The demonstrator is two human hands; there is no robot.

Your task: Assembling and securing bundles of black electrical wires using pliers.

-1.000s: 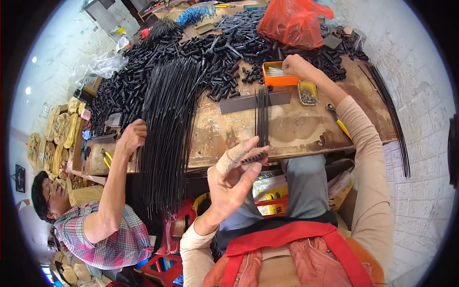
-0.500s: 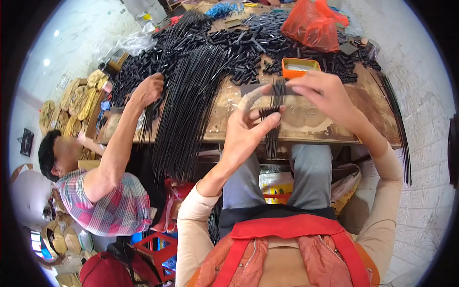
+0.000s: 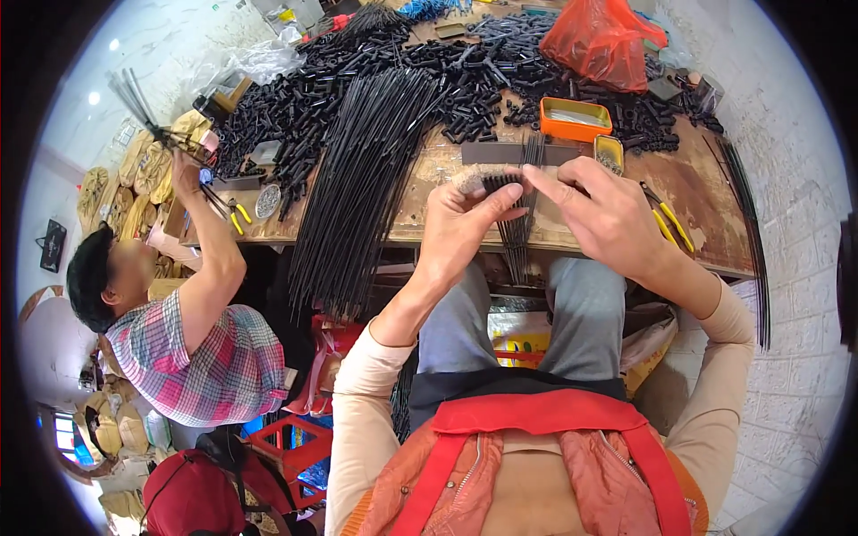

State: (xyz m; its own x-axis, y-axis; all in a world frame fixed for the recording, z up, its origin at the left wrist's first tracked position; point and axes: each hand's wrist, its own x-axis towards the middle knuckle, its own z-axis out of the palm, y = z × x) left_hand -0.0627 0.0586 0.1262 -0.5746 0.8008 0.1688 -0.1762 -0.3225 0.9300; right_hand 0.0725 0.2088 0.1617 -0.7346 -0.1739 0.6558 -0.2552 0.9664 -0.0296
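My left hand (image 3: pixel 460 214) is closed around a small bundle of thin black rods (image 3: pixel 516 241), which points toward me over the table edge. The rods fan side by side above its thumb. My right hand (image 3: pixel 603 210) is bent in beside them, its fingertips at the rods near the left fingers. Whether a small piece sits between those fingertips is too small to make out. Behind the bundle, a dark flat bar (image 3: pixel 492 154) lies across the wooden table (image 3: pixel 447 196).
A long heap of black rods (image 3: pixel 357 196) overhangs the table edge. Behind lie black tubular parts (image 3: pixel 474 80), an orange box (image 3: pixel 576 119), a small tin (image 3: pixel 609 154) and a red bag (image 3: pixel 603 45). Yellow-handled pliers (image 3: pixel 670 223) lie right. A co-worker's hand (image 3: pixel 185 174) lifts rods.
My right hand has come lower and closer to the rods, uncovering the tin and pliers. The co-worker has raised a bunch of rods to the left. My view has shifted slightly.
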